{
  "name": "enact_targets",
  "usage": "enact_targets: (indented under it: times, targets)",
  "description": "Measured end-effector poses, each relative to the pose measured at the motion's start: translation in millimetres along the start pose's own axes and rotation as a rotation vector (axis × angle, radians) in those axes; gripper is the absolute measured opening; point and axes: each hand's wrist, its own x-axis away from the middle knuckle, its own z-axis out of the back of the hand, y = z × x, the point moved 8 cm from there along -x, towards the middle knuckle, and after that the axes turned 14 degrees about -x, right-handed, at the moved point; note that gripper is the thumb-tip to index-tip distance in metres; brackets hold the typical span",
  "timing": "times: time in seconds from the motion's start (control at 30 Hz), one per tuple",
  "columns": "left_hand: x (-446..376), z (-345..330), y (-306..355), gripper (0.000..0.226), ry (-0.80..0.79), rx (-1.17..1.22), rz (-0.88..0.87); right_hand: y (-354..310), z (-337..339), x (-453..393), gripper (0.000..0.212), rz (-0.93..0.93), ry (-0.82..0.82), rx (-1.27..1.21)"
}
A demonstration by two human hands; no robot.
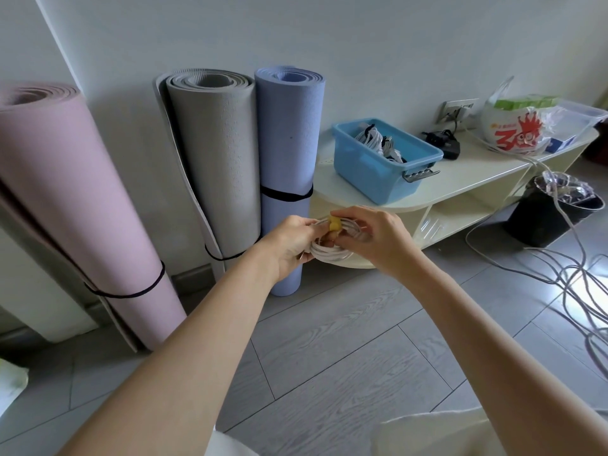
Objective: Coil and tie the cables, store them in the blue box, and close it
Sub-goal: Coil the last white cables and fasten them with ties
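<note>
White coiled cable [329, 251], w/ yellow tie [335, 224] on top, sits between both hands: left hand [292, 243] grips coil's left side, right hand [378, 238] pinches its right, in front of & below blue box [362, 172], which holds more cables [378, 141] on cream shelf [467, 179].

Both hands [296, 241] [378, 238] are covering much of the white coiled cable [329, 255]; loose floor cables [585, 291] are running off the right edge.
</note>
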Motion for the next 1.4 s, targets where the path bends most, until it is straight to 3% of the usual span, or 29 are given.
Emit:
enact_targets:
  times: [0.13,0.27,0.37,0.57,0.7,0.8,0.97,1.13,1.27,1.33,1.4]
  targets:
    - [-0.7,1.2,1.0,0.018,0.037,-0.002,-0.002,13.4,-2.7,-2.5,0.044,-0.158,-0.033,-0.08]
    - [2.3,6.9,6.2,0.019,0.076,0.154,-0.008,21.6,-13.0,2.8,0.038,-0.335,-0.124,-0.519]
    - [4.6,2.3,7.0,0.028,0.071,0.251,0.041,21.7,-16.5,1.8,0.032,-0.329,-0.066,-0.489]
    - [-0.4,21.1,10.6,0.039,0.526,0.04,-0.006,20.3,-23.2,-1.1,0.031,-0.315,0.111,-0.435]
    - [-2.2,39.0,15.2,0.042,0.709,0.007,-0.092,10.6,-31.9,-5.1,0.035,-0.32,0.006,-0.664]
    - [-6.4,38.0,17.8,0.04,0.646,0.057,-0.12,9.4,-23.0,-7.6,0.029,-0.298,0.022,-0.748]
    - [-21.3,13.0,19.0,0.041,0.321,0.136,-0.062,41.1,0.8,-2.9,0.03,-0.418,0.202,-0.913]
    - [-52.8,9.4,35.1,0.02,0.411,-0.212,-0.114,97.7,55.4,-27.9,0.036,-0.544,0.551,-1.118]
    - [-88.1,-16.7,54.3,0.028,0.324,-0.355,-0.13,135.9,84.2,-76.7,0.023,-0.589,0.724,-1.099]
    - [-105.9,-25.3,64.6,0.027,0.288,-0.382,-0.137,148.2,99.3,-104.7,0.03,-0.585,0.823,-1.13]
    - [-124.1,-29.5,70.7,0.026,0.273,-0.388,-0.136,160.3,107.7,-126.5,0.036,-0.614,0.813,-1.095]
